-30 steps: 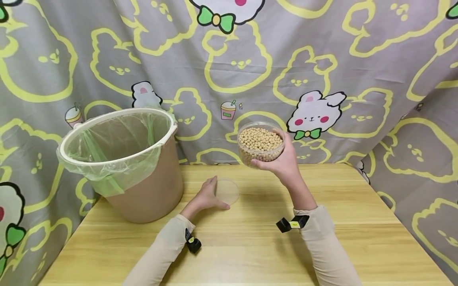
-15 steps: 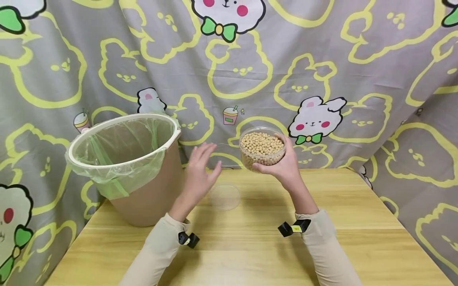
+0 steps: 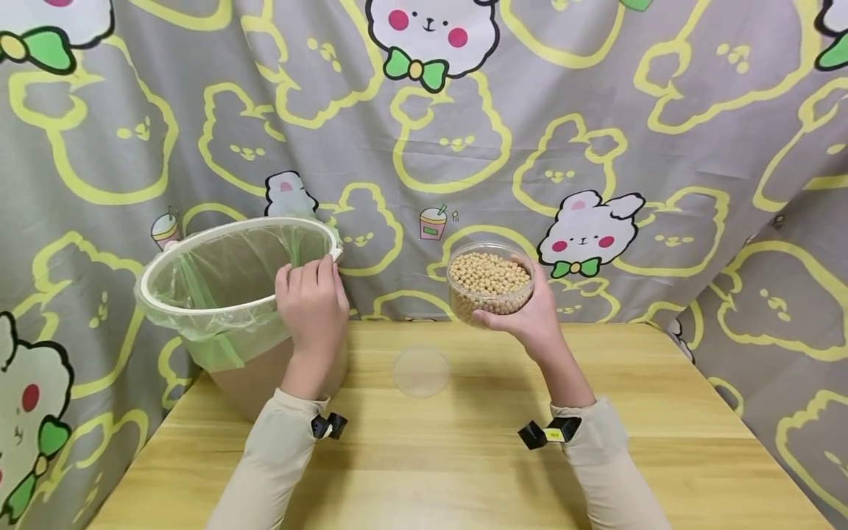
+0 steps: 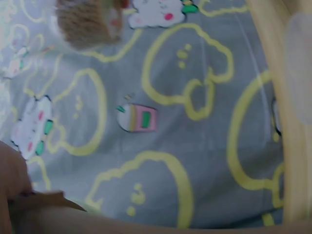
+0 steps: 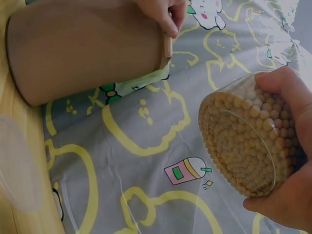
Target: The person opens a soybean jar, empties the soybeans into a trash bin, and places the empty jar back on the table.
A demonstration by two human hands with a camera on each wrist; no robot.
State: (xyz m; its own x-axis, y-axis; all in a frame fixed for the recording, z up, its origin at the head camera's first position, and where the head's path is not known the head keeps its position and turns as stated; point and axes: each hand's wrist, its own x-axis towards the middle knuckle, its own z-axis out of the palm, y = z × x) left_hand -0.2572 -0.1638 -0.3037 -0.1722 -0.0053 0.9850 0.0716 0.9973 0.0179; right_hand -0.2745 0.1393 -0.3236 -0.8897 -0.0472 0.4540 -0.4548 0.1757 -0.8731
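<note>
My left hand (image 3: 313,303) grips the near right edge of a brown trash bin (image 3: 255,383), fingers curled over its cream rim (image 3: 205,311). A thin green bag (image 3: 218,347) lines the bin and hangs over that rim. From the right, my right hand (image 3: 538,320) holds a clear round plastic tub (image 3: 490,303) in the air. Soybeans (image 3: 489,272) fill it almost to the top; it has no lid on. The thumb and fingers wrap its side, as the right wrist view also shows with the tub (image 5: 243,141) tilted.
A translucent round lid (image 3: 421,372) lies flat on the wooden table (image 3: 437,456) between the arms. Behind the table hangs a grey patterned curtain (image 3: 358,132), close to the bin and the tub. Each wrist wears a small black camera (image 3: 550,433).
My left hand has left the lid on the table, risen and moved left, and taken hold of the bin's rim. The right hand keeps the tub at nearly the same place.
</note>
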